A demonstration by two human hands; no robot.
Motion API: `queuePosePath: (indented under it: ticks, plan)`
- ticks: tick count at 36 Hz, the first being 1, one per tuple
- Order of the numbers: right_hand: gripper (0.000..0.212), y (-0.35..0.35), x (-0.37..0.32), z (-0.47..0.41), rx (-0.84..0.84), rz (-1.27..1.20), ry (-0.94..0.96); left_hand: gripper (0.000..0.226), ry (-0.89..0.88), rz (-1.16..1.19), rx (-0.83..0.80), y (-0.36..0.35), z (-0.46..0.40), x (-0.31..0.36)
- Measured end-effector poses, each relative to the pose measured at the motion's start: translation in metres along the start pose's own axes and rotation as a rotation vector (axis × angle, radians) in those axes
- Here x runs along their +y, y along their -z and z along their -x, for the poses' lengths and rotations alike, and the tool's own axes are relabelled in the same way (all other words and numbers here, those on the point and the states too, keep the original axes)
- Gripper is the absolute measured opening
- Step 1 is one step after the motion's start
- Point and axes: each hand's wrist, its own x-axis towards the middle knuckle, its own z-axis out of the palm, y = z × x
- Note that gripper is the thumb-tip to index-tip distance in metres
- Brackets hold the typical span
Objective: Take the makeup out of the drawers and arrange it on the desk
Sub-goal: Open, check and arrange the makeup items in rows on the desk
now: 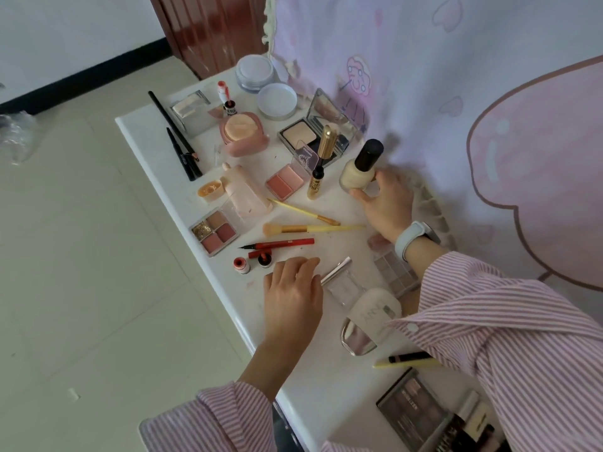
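Note:
On the white desk (pixel 313 383) lie many makeup items. My right hand (pixel 386 207) grips a pale foundation bottle (pixel 354 176) with a black cap, standing upright near the back of the desk. My left hand (pixel 293 288) rests palm down near the front edge. Its bent fingertips touch the silver edge of a clear compact case (pixel 342 282). Between my hands lie two yellow brushes (pixel 310 228), a red eyeliner pen (pixel 280 244) and a grey eyeshadow palette (pixel 394 272). A white bottle (pixel 375 316) lies by my right sleeve.
Further left are a four-pan palette (pixel 213 231), a blush duo (pixel 284 182), a pink cushion compact (pixel 243 132), black pencils (pixel 177 135), a gold mascara (pixel 321 161) and round jars (pixel 254 73). A dark palette (pixel 411 409) lies at the near right. A pink printed cloth (pixel 456 93) hangs behind.

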Motion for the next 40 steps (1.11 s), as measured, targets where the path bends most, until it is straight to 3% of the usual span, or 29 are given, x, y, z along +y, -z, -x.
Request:
queuePosePath:
  ticks: [6, 9, 13, 20, 24, 28, 31, 35, 40]
  plan:
    - [0.041, 0.004, 0.001, 0.007, -0.037, -0.040, -0.062, 0.038, 0.005, -0.008, 0.014, 0.000, 0.007, -0.004]
    - [0.033, 0.012, 0.001, 0.022, 0.054, -0.095, -0.059, 0.040, 0.023, -0.001, 0.023, -0.003, 0.010, -0.007]
    - [0.018, 0.021, -0.005, 0.058, 0.175, -0.215, 0.086, 0.037, 0.003, -0.002, 0.031, -0.007, 0.013, -0.012]
    - [0.033, 0.027, -0.010, 0.097, -0.079, -0.243, 0.272, 0.030, 0.034, 0.078, 0.020, 0.005, 0.011, -0.012]
    - [0.035, 0.036, -0.025, 0.113, -0.119, -0.310, 0.201, 0.022, 0.086, 0.286, 0.014, 0.019, 0.019, -0.006]
    - [0.026, 0.036, -0.037, 0.122, -0.234, -0.326, 0.071, 0.014, 0.023, 0.274, 0.008, 0.028, 0.031, -0.002]
    - [0.030, 0.032, -0.043, 0.129, -0.329, -0.394, -0.030, 0.013, -0.046, 0.217, 0.001, 0.030, 0.036, -0.004]
    - [0.033, 0.026, -0.049, 0.139, -0.321, -0.349, 0.017, 0.018, -0.074, 0.112, -0.004, 0.033, 0.038, -0.002]
    - [0.029, 0.023, -0.051, 0.145, -0.300, -0.327, 0.056, 0.016, -0.068, 0.146, -0.033, 0.036, 0.042, -0.002]
